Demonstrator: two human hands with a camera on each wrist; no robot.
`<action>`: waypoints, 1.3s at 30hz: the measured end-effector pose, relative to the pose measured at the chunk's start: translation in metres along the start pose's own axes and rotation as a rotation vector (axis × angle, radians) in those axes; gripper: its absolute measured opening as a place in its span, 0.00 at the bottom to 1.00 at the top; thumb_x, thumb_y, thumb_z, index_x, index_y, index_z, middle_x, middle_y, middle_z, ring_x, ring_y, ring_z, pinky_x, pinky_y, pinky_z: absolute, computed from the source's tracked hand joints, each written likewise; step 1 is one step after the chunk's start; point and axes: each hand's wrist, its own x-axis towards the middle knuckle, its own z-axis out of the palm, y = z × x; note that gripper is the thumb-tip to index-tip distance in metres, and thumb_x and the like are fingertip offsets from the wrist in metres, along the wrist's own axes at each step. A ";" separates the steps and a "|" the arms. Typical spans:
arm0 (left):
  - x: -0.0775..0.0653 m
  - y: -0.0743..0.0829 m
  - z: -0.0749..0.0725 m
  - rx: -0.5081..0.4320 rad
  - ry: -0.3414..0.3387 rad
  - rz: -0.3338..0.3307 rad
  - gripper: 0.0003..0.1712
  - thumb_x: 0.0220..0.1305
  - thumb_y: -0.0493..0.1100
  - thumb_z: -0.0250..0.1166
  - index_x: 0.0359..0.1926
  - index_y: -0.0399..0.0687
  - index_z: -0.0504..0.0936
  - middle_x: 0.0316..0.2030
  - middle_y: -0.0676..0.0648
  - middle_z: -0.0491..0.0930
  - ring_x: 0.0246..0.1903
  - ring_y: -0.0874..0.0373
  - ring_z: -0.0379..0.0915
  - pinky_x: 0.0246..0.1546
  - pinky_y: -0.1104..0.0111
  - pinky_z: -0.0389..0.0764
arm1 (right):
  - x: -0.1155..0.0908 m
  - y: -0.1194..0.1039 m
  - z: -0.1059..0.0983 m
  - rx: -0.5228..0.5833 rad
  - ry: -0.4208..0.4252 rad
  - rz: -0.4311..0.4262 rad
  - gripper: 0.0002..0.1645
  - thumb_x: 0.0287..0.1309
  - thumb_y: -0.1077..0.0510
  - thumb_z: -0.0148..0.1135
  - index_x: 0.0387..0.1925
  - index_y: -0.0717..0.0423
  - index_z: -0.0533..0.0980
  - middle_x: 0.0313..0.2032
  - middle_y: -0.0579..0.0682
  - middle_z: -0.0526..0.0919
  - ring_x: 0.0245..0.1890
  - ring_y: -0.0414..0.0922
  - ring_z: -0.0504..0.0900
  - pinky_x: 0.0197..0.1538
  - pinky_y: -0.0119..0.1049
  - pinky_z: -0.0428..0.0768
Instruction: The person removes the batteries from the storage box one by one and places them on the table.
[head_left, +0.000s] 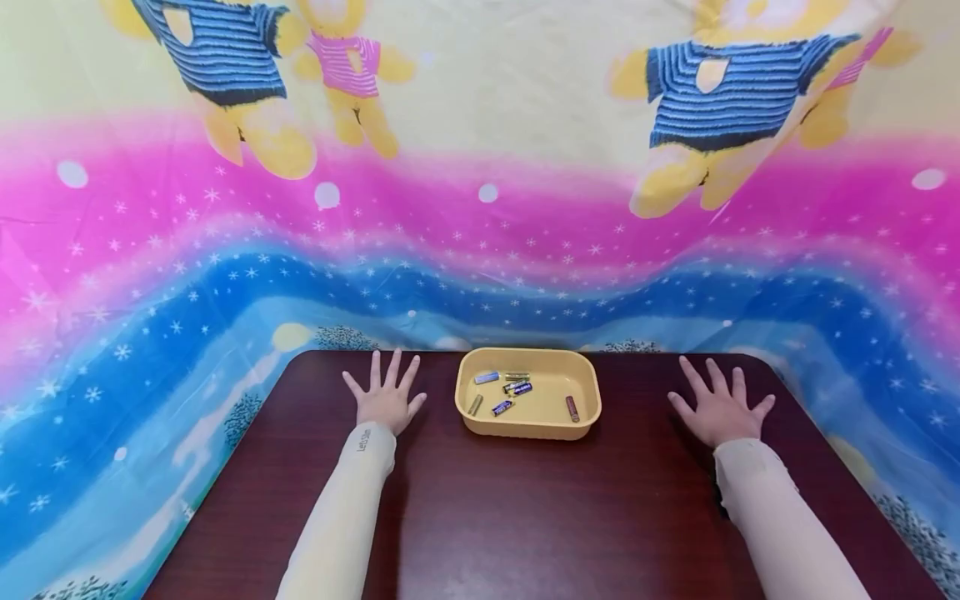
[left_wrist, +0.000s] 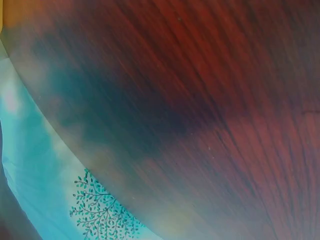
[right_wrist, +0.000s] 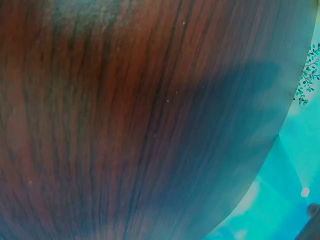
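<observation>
Fingers spread and straight, my left hand (head_left: pixel 384 402) is palm down to the left of a yellow plastic tray (head_left: pixel 529 429). My right hand (head_left: pixel 722 412) is spread the same way, farther off to the tray's right. Neither hand holds anything or touches the tray. Inside the tray lie several small batteries: a light blue battery (head_left: pixel 486 377), dark blue ones such as this battery (head_left: pixel 502 407), and a reddish battery (head_left: pixel 572 408) by the right wall. Both wrist views show only table surface and backdrop, without the hands' fingers.
The dark reddish-brown wooden table (head_left: pixel 555 517) has rounded far corners. Behind and beside it hangs a printed cloth (head_left: pixel 480 225) with bears and snowflakes, close against the far edge. In the left wrist view the table edge curves past the blue cloth (left_wrist: pixel 30 135).
</observation>
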 end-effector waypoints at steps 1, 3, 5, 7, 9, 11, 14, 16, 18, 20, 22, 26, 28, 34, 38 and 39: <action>0.000 0.000 0.000 0.001 0.002 0.000 0.42 0.74 0.67 0.51 0.82 0.67 0.47 0.82 0.48 0.37 0.78 0.37 0.21 0.62 0.21 0.30 | 0.000 0.000 0.000 0.001 -0.002 0.000 0.51 0.68 0.21 0.36 0.82 0.36 0.37 0.78 0.69 0.39 0.73 0.75 0.24 0.54 0.84 0.18; -0.001 0.000 0.001 0.003 0.005 0.002 0.43 0.74 0.67 0.51 0.82 0.67 0.47 0.82 0.47 0.37 0.78 0.37 0.21 0.62 0.21 0.31 | 0.000 0.000 0.000 0.005 -0.002 -0.001 0.51 0.68 0.22 0.36 0.82 0.36 0.38 0.78 0.69 0.39 0.73 0.75 0.24 0.53 0.85 0.19; -0.001 -0.001 0.001 0.002 0.007 0.005 0.43 0.74 0.68 0.50 0.82 0.67 0.47 0.82 0.47 0.37 0.78 0.37 0.22 0.62 0.21 0.31 | 0.000 0.000 0.000 0.011 0.000 -0.004 0.51 0.68 0.22 0.36 0.82 0.36 0.37 0.78 0.69 0.39 0.73 0.75 0.24 0.53 0.85 0.19; -0.003 -0.001 0.000 0.000 0.006 0.004 0.43 0.74 0.68 0.50 0.82 0.67 0.47 0.82 0.47 0.37 0.78 0.37 0.22 0.62 0.21 0.31 | 0.000 0.000 -0.001 0.016 -0.001 -0.005 0.51 0.68 0.22 0.36 0.82 0.36 0.36 0.78 0.69 0.38 0.73 0.75 0.24 0.53 0.85 0.19; -0.004 -0.002 -0.001 -0.007 -0.001 -0.001 0.43 0.74 0.68 0.50 0.82 0.67 0.47 0.82 0.48 0.36 0.78 0.37 0.21 0.61 0.21 0.31 | 0.001 -0.001 -0.002 0.017 -0.004 -0.007 0.51 0.68 0.22 0.36 0.82 0.35 0.35 0.78 0.68 0.37 0.73 0.74 0.23 0.53 0.85 0.19; -0.004 -0.002 -0.001 -0.013 -0.011 -0.002 0.43 0.74 0.69 0.49 0.82 0.67 0.46 0.82 0.48 0.37 0.78 0.37 0.21 0.61 0.21 0.30 | 0.001 -0.001 -0.003 0.017 -0.005 -0.005 0.51 0.68 0.22 0.36 0.82 0.36 0.35 0.78 0.68 0.37 0.73 0.74 0.22 0.53 0.85 0.19; -0.003 -0.001 -0.001 -0.026 -0.030 -0.001 0.43 0.74 0.70 0.47 0.82 0.67 0.45 0.82 0.48 0.38 0.78 0.37 0.21 0.61 0.21 0.28 | 0.001 -0.002 -0.004 0.014 -0.009 -0.001 0.52 0.68 0.21 0.36 0.82 0.36 0.35 0.78 0.68 0.37 0.73 0.75 0.22 0.52 0.85 0.18; -0.003 -0.001 0.000 -0.027 -0.035 0.003 0.43 0.74 0.70 0.47 0.82 0.66 0.45 0.81 0.47 0.39 0.78 0.37 0.23 0.61 0.21 0.29 | 0.001 -0.002 -0.004 0.012 -0.017 0.004 0.52 0.67 0.21 0.36 0.82 0.37 0.37 0.78 0.68 0.37 0.72 0.75 0.22 0.52 0.85 0.18; -0.003 -0.002 0.001 -0.036 -0.034 0.009 0.43 0.74 0.70 0.48 0.82 0.65 0.47 0.81 0.47 0.41 0.78 0.37 0.25 0.61 0.21 0.29 | 0.001 -0.003 -0.004 0.004 -0.038 0.009 0.53 0.66 0.19 0.35 0.82 0.37 0.37 0.78 0.69 0.37 0.72 0.75 0.22 0.52 0.84 0.17; -0.002 -0.002 0.001 -0.042 -0.035 0.011 0.43 0.74 0.70 0.48 0.82 0.65 0.46 0.81 0.47 0.41 0.79 0.37 0.26 0.61 0.21 0.29 | 0.001 -0.004 -0.004 -0.001 -0.060 0.013 0.54 0.65 0.19 0.35 0.82 0.38 0.38 0.78 0.69 0.37 0.72 0.76 0.23 0.52 0.84 0.16; -0.001 -0.002 0.002 -0.044 -0.031 0.012 0.43 0.74 0.69 0.48 0.82 0.64 0.46 0.81 0.47 0.40 0.79 0.38 0.25 0.62 0.21 0.29 | 0.001 -0.005 -0.005 -0.003 -0.078 0.015 0.54 0.65 0.18 0.34 0.82 0.38 0.38 0.78 0.69 0.37 0.72 0.76 0.23 0.52 0.84 0.16; 0.001 -0.002 0.003 -0.041 -0.002 0.018 0.43 0.74 0.69 0.48 0.82 0.64 0.46 0.81 0.48 0.39 0.79 0.39 0.24 0.62 0.21 0.30 | 0.003 -0.010 -0.005 0.011 -0.058 0.008 0.52 0.67 0.20 0.35 0.82 0.38 0.39 0.78 0.68 0.38 0.73 0.76 0.24 0.53 0.84 0.17; 0.003 -0.001 0.004 -0.033 0.032 0.036 0.43 0.74 0.68 0.49 0.82 0.63 0.48 0.81 0.47 0.42 0.79 0.40 0.27 0.63 0.21 0.31 | 0.004 -0.014 -0.005 0.026 -0.036 -0.002 0.51 0.68 0.22 0.35 0.82 0.38 0.41 0.78 0.68 0.38 0.73 0.75 0.25 0.54 0.84 0.18; 0.007 0.007 0.003 -0.006 0.105 0.096 0.42 0.74 0.68 0.50 0.81 0.63 0.51 0.80 0.48 0.49 0.79 0.42 0.34 0.64 0.23 0.36 | 0.006 -0.032 -0.002 0.047 0.018 -0.036 0.45 0.73 0.28 0.38 0.81 0.43 0.48 0.78 0.67 0.43 0.75 0.74 0.33 0.58 0.85 0.25; 0.010 0.015 0.000 -0.006 0.115 0.111 0.42 0.75 0.69 0.47 0.82 0.63 0.49 0.80 0.48 0.49 0.79 0.43 0.35 0.66 0.24 0.39 | 0.007 -0.045 0.001 0.047 0.085 -0.051 0.41 0.75 0.33 0.40 0.79 0.49 0.56 0.77 0.66 0.49 0.75 0.72 0.42 0.62 0.83 0.32; 0.010 0.017 -0.001 -0.012 0.122 0.116 0.42 0.75 0.69 0.47 0.82 0.63 0.50 0.80 0.48 0.49 0.79 0.43 0.36 0.66 0.25 0.40 | 0.007 -0.049 0.002 0.050 0.108 -0.051 0.40 0.76 0.34 0.41 0.78 0.52 0.58 0.76 0.67 0.51 0.74 0.72 0.44 0.63 0.83 0.34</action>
